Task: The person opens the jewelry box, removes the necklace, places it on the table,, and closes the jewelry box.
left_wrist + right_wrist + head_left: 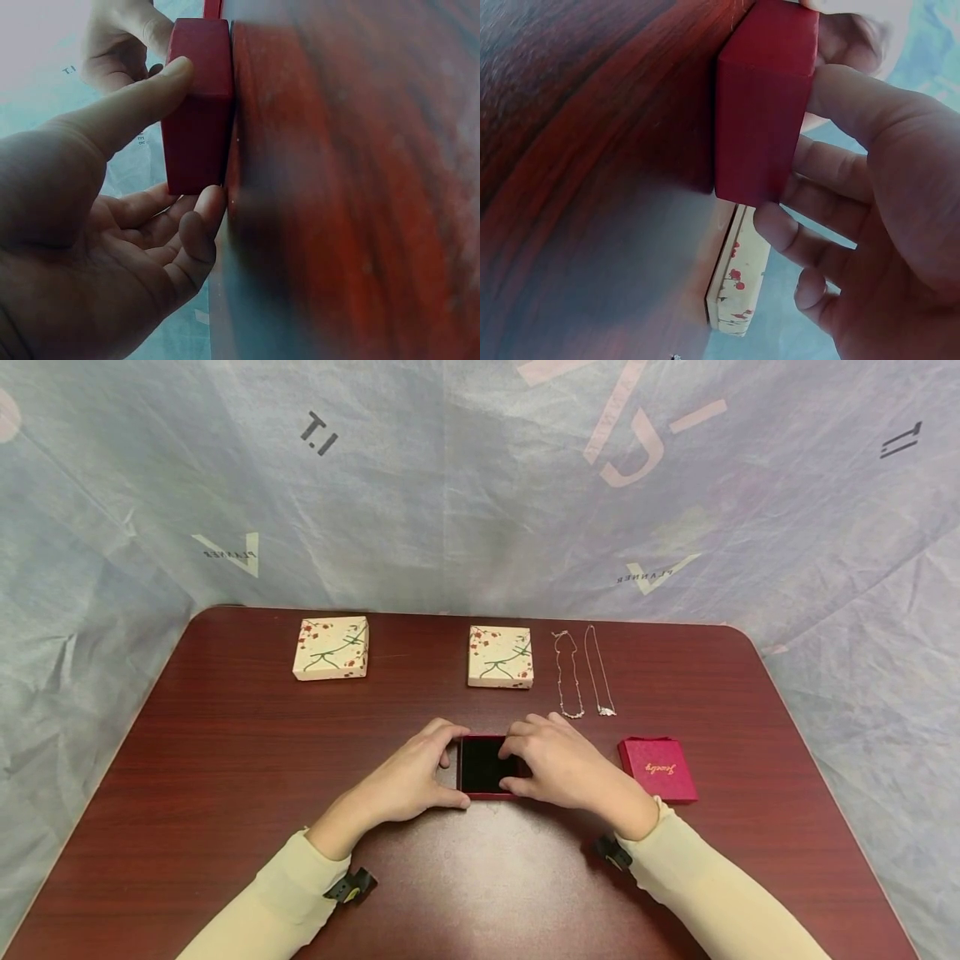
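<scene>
Clamping the red box (199,142) between thumb and fingers, with left hand (408,772) at left, right hand (564,766) at right (hiding that end, so long axis uncertain). Lying open side up, just below mid-frame. Farther out, lower right: red lettered cover (660,769).

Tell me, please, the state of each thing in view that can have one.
Red box: open, black inside, held
Red lid: off, flat, print upward
Left floral box: closed
Right floral box: closed
Left necklace: laid out
Right necklace: laid out
Left hand: holding
Right hand: holding
</scene>
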The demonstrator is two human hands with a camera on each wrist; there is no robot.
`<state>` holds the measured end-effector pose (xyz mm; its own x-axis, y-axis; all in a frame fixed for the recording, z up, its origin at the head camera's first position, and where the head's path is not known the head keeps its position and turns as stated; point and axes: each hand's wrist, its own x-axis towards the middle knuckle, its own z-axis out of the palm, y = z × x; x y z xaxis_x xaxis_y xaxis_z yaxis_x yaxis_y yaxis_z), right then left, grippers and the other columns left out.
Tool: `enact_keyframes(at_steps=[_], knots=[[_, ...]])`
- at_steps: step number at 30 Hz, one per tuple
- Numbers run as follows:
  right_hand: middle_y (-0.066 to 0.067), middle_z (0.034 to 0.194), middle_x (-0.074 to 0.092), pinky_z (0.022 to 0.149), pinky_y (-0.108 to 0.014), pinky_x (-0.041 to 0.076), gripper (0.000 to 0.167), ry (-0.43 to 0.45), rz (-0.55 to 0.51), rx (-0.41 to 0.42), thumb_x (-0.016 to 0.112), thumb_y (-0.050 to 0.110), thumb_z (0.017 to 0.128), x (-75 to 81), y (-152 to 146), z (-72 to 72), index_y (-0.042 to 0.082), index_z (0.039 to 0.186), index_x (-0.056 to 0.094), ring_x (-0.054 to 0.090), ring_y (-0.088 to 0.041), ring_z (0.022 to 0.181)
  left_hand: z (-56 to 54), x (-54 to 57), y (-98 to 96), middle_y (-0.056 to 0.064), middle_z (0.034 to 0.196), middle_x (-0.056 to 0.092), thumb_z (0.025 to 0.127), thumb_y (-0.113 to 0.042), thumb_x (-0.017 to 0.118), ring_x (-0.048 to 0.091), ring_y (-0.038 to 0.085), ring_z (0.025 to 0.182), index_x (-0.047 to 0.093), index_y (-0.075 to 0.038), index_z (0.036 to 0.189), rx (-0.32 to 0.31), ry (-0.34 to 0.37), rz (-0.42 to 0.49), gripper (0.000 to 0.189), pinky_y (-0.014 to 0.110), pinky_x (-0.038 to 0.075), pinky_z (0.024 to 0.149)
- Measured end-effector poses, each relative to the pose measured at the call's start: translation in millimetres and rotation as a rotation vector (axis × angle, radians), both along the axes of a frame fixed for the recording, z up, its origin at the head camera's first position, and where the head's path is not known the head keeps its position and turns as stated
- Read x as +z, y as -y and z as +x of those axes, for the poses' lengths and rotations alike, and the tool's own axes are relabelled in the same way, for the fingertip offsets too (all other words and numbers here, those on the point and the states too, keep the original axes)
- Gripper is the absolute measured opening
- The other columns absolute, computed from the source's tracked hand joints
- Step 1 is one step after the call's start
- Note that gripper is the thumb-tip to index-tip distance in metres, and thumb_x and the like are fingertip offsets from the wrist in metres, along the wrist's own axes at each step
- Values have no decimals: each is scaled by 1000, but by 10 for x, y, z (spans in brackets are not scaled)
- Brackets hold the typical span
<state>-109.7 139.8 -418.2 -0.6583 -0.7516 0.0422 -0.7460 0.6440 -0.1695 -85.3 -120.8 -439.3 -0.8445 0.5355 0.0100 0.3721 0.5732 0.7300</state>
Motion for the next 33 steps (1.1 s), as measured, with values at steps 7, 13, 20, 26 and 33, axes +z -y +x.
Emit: enact_keyframes(at_steps=[7, 13, 20, 26, 33], knots=[[6, 107, 72, 99, -54, 48, 33, 2, 14, -29, 86, 44, 87, 16, 14, 23, 20, 108, 80, 64, -19, 109, -1, 3, -5, 7, 127, 57, 77, -22, 98, 58, 20, 96, 54, -1, 146, 1, -2, 1, 85, 32, 50, 81], [6, 107, 71, 94, -50, 50, 30, 2, -43, -25, 83, 41, 91, 36, -32, 50, 18, 109, 79, 64, -20, 107, -1, -2, -10, 7, 127, 57, 76, -22, 98, 58, 20, 96, 54, 0, 146, 1, -3, 0, 86, 31, 49, 81], [4, 114, 70, 91, -45, 49, 37, -4, -107, -35, 83, 41, 92, 133, -146, 60, 15, 117, 77, 62, -21, 110, -6, -2, -16, 6, 125, 57, 75, -22, 99, 58, 19, 94, 54, 0, 146, 7, -3, -13, 87, 31, 49, 80], [1, 119, 70, 88, -41, 47, 43, 0, -123, -39, 83, 41, 91, 226, -320, 54, 13, 124, 75, 63, -22, 112, 0, 0, -21, 6, 124, 57, 74, -22, 99, 58, 19, 94, 55, 0, 146, 13, -12, -14, 87, 32, 49, 81], [2, 125, 68, 92, -45, 48, 52, 13, -124, -56, 86, 41, 89, 312, -558, 46, 14, 130, 71, 62, -23, 117, 3, 6, -16, 6, 124, 57, 75, -21, 99, 58, 20, 94, 54, 0, 146, 9, -11, -14, 86, 31, 49, 81]])
